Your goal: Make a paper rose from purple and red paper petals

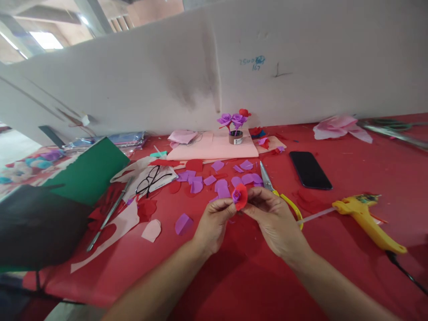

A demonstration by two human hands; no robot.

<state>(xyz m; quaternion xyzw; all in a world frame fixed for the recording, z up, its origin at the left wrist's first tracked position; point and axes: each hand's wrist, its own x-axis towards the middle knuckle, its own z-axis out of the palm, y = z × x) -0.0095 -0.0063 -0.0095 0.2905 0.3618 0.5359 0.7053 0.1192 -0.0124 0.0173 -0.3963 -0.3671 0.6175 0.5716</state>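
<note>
Between my two hands is a small handmade flower point(239, 197) with a purple rolled centre and a red petal around it. My left hand point(216, 220) pinches it low on the left side. The fingers of my right hand point(276, 218) are closed on the red petal's right edge. Whatever lies under the bloom is hidden by my fingers. Just beyond my hands lie several loose purple petals point(221, 188) and red petals point(194, 166). Yellow-handled scissors point(267, 178) rest right behind my right hand, which covers part of them.
A yellow glue gun point(371, 223) with its cord lies at right, near a black phone point(310, 170). Finished flowers point(234, 119) stand in a brown ring point(236, 138) at the back. Glasses point(149, 180), a metal rod point(110, 214) and green sheets point(88, 171) are on the left.
</note>
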